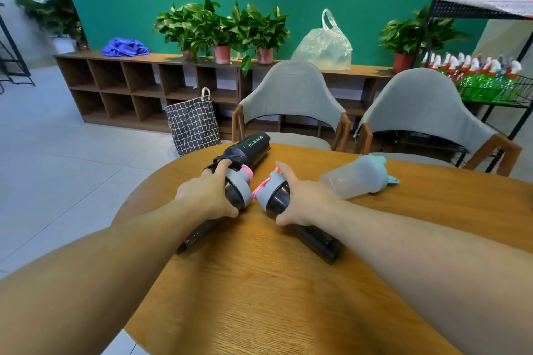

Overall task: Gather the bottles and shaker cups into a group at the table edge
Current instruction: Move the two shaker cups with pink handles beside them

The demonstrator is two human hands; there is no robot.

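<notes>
Gripping two dark shaker bottles lying on the desk, left hand and right hand wrap fingers around their grey-lidded ends.

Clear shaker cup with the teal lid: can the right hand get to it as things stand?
Probably not yet: the right hand is closed on a dark bottle. The clear shaker cup lies just beyond it, nothing between.

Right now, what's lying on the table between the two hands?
In the head view, the grey caps and pink loops of two dark bottles, one held by the left hand, one by the right hand.
</notes>
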